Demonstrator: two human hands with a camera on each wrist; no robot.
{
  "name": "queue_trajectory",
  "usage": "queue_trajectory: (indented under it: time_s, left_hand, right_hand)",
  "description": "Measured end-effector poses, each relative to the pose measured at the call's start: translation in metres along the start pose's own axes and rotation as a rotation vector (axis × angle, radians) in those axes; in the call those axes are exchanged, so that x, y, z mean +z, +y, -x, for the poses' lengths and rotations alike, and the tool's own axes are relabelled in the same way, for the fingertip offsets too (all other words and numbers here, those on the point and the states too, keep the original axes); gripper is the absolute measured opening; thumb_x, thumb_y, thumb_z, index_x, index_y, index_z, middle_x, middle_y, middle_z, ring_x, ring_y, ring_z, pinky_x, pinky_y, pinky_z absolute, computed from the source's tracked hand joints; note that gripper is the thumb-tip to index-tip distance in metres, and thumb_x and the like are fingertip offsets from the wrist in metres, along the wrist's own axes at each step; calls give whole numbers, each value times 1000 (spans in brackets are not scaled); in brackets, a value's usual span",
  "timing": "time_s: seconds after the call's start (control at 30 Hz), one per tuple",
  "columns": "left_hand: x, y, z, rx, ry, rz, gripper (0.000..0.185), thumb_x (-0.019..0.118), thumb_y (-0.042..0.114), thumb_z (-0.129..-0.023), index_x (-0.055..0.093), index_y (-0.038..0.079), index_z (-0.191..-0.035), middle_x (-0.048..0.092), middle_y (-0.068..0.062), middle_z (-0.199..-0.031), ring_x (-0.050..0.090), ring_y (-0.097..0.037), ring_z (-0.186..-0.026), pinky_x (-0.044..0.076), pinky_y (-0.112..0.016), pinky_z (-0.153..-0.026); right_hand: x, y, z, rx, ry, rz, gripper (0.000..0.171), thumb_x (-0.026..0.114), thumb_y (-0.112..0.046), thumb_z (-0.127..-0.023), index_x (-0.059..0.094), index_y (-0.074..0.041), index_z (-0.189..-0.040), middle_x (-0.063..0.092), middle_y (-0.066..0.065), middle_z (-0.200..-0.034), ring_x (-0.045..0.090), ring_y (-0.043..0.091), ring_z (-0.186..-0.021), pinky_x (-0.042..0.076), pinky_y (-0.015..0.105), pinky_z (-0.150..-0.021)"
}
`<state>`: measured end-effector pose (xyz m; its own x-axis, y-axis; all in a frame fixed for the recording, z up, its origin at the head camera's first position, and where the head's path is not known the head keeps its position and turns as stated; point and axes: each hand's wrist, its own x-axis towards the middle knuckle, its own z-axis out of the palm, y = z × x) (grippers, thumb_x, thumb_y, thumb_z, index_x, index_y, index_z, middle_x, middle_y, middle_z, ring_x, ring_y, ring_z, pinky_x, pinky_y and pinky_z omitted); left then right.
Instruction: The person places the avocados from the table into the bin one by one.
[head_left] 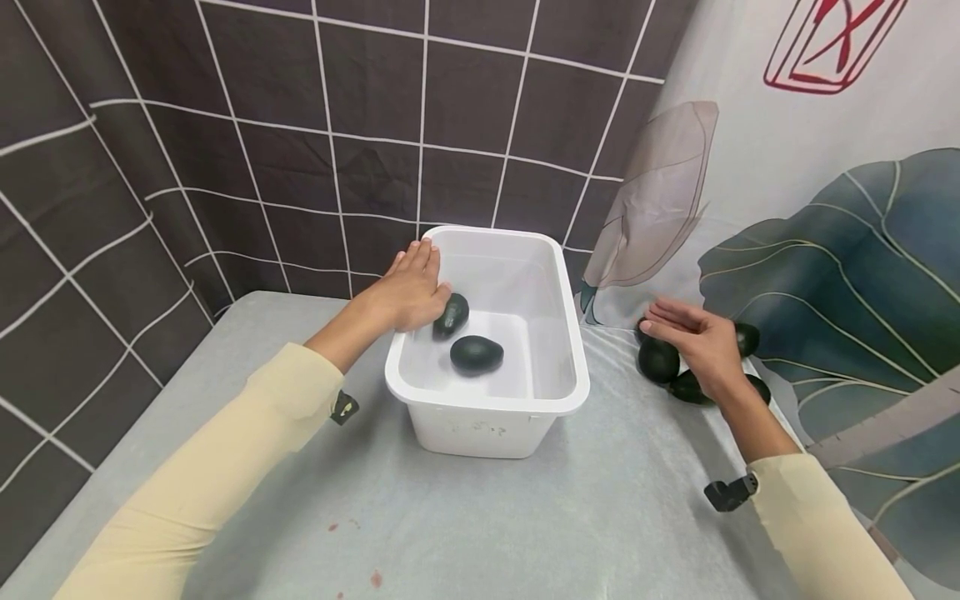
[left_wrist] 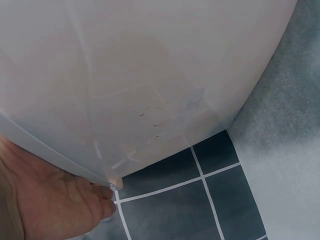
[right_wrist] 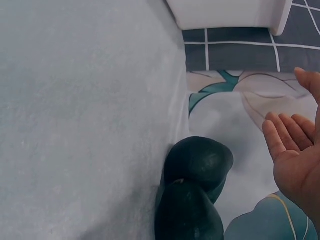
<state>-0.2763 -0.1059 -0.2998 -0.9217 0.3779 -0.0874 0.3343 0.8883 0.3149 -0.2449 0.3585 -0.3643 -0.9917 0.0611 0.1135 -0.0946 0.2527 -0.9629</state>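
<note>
Two avocados lie in the white tub at the surface's centre. Left hand rests flat-fingered on its 10 o'clock rim; right hand, fingers spread, hovers over loose avocados at 3 o'clock, by the surface edge.

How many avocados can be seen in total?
6: two inside the white tub, at and; four on the table under the right hand, at. More may be hidden.

A grey cloth-covered table fills the near scene. Far and left hangs a dark backdrop with a white grid; right, a pale sheet printed with large teal leaves
</note>
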Motion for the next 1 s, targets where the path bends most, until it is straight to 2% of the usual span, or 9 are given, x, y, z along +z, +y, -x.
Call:
queue_trajectory:
  time_s: [0.1,0.3,0.6,0.7,0.8,1.0]
  left_hand:
    - [0,0,0,0,2,0,81,27,37,-117,1,-12,-176,-11,-30,-188,-11,-43,-178,-4,-52,-147]
    - [0,0,0,-3,-2,-4,81,27,37,-117,1,-12,-176,-12,-29,-188,-11,-43,-178,-5,-52,-147]
    - [0,0,0,0,1,0,81,27,38,-117,1,-12,-176,-11,-30,-188,-11,-43,-178,-5,-52,-147]
    - [1,-1,0,1,1,-3,81,27,38,-117,1,-12,-176,-11,-29,-188,-11,-43,-178,-5,-52,-147]
    - [1,-1,0,1,2,-3,82,27,38,-117,1,-12,-176,-11,-29,-188,-11,-43,-178,-5,-52,-147]
    - [1,-1,-1,2,-1,0,82,27,38,-117,1,-12,-176,-12,-29,-188,-11,-43,-178,-5,-52,-147]
  right_hand:
    - [-3,2,1,9,4,-10,78,92,-17,-97,56,4,-162,83,-25,-115,79,-11,-107,58,4,-93]
    - [-9,4,4,47,7,73,80,92,-26,-98,56,-3,-165,80,-30,-117,77,-13,-108,54,1,-92]
    - [-20,9,10,80,19,108,78,91,-27,-98,57,-5,-165,79,-32,-116,77,-15,-106,55,1,-89]
    - [-24,11,12,66,25,81,75,91,-24,-99,58,-4,-163,80,-31,-115,78,-13,-104,55,1,-89]
    - [-28,12,14,44,26,1,70,91,-16,-98,60,-1,-159,83,-27,-114,80,-10,-101,57,3,-90]
    - [-32,14,17,41,35,-83,61,91,-10,-97,65,-5,-152,85,-22,-113,82,-7,-100,60,5,-90]
